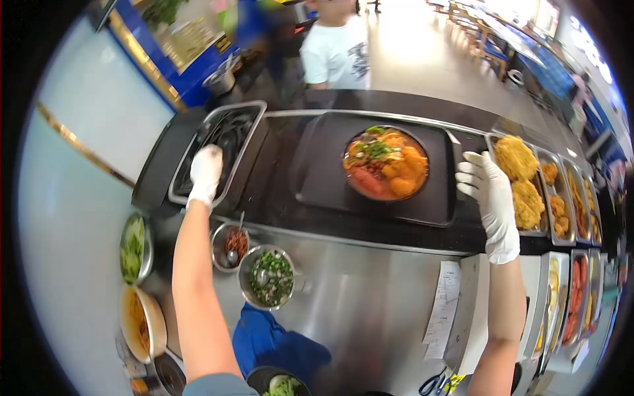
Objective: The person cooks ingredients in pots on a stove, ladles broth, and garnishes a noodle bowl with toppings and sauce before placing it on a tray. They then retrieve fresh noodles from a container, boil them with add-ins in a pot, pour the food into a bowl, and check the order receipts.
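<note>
My left hand point(207, 173), in a white glove, reaches into a metal pan point(259, 113) of dark, glossy pieces that look like black spoons point(231, 140). Its fingers are closed, and what they hold is hidden. Off the right edge of a black serving tray point(317, 168), my gloved right hand point(485, 191) is held with its fingers apart and nothing in it. On that tray sits a bowl of soup point(385, 164) topped with chopped greens, peanuts and golden fried pieces.
Pans of fried patties point(517, 158) and other fried food line the right. Nearer me are a pot of chopped scallions point(272, 280), a bowl of red-brown topping point(231, 245), paper receipts point(442, 307) and scissors point(434, 384). A person in a white shirt point(335, 53) stands across the counter.
</note>
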